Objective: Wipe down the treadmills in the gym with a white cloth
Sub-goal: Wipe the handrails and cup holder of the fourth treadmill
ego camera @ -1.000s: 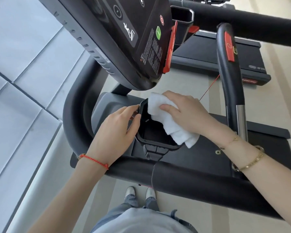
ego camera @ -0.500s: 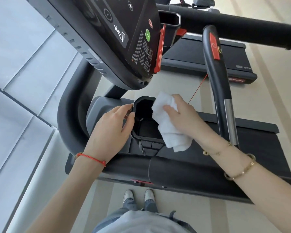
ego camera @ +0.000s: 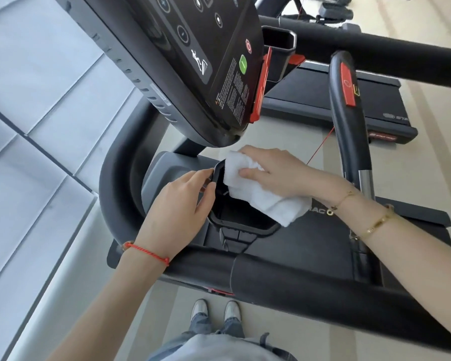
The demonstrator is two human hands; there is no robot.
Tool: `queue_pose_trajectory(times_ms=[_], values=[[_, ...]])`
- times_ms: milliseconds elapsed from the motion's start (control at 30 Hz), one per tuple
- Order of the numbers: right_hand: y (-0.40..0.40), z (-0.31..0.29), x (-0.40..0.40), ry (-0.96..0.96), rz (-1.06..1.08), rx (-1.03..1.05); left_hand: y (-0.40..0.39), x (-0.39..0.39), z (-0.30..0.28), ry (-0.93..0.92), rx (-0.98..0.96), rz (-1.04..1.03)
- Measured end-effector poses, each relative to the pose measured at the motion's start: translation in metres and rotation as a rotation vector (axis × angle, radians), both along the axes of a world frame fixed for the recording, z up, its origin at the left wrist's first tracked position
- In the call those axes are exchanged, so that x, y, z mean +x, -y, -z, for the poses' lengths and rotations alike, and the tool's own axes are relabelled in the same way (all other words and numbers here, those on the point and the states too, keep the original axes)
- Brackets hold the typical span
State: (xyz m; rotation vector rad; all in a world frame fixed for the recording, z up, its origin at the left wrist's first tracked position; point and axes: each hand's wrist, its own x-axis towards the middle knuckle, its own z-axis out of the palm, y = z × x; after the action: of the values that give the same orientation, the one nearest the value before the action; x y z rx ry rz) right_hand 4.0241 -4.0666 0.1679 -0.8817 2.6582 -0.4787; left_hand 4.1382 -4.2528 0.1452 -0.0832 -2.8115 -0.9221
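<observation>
A black treadmill fills the head view, its console [ego camera: 193, 56] tilted above a black cup-holder tray [ego camera: 241, 225]. My right hand [ego camera: 274, 173] presses a folded white cloth [ego camera: 261, 194] onto the far rim of that tray; the cloth drapes over the tray's right edge. My left hand [ego camera: 177, 207] grips the tray's left rim with thumb and fingers. A padded front handlebar [ego camera: 297, 285] runs below both wrists.
An upright black handle with a red strip [ego camera: 348, 100] stands to the right. A second treadmill's deck [ego camera: 331, 105] lies beyond it. A thin red safety cord [ego camera: 320, 147] hangs near my right hand. Pale wall panels [ego camera: 37, 126] are on the left; my shoes [ego camera: 214, 311] are on the floor below.
My right hand has slid the cloth from the tray's right side up and left onto its far rim. The left hand has kept its hold on the left rim.
</observation>
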Motion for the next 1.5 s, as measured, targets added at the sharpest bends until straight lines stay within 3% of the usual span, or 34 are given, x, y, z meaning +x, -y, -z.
queue_pose_trajectory(times_ms=[100, 200, 367, 600, 800, 967, 1167, 1367, 1500], values=[[0.018, 0.005, -0.005, -0.223, -0.139, 0.093, -0.001, 0.001, -0.002, 0.001, -0.011, 0.000], [0.014, 0.010, 0.007, -0.345, -0.110, 0.063, -0.001, 0.002, -0.004, -0.001, -0.021, 0.001], [-0.025, 0.010, 0.023, -0.099, 0.102, -0.113, -0.002, 0.003, -0.006, 0.001, -0.032, -0.008], [0.004, 0.002, 0.004, -0.110, -0.057, -0.011, -0.003, 0.002, -0.007, -0.003, -0.024, -0.003], [-0.014, 0.013, 0.046, 0.048, 0.440, -0.325, 0.000, -0.001, -0.007, -0.002, -0.023, 0.035], [-0.014, 0.021, 0.104, 0.289, 0.671, -0.605, 0.006, -0.006, -0.008, 0.015, -0.025, 0.100], [-0.010, 0.005, 0.067, 0.281, 0.672, -0.402, 0.005, -0.023, -0.006, -0.001, -0.054, 0.193], [-0.004, 0.012, 0.107, 0.326, 0.825, -0.557, 0.006, -0.023, 0.004, -0.023, 0.015, 0.195], [-0.007, 0.015, 0.102, 0.314, 0.837, -0.460, 0.005, -0.024, 0.007, -0.025, 0.054, 0.177]])
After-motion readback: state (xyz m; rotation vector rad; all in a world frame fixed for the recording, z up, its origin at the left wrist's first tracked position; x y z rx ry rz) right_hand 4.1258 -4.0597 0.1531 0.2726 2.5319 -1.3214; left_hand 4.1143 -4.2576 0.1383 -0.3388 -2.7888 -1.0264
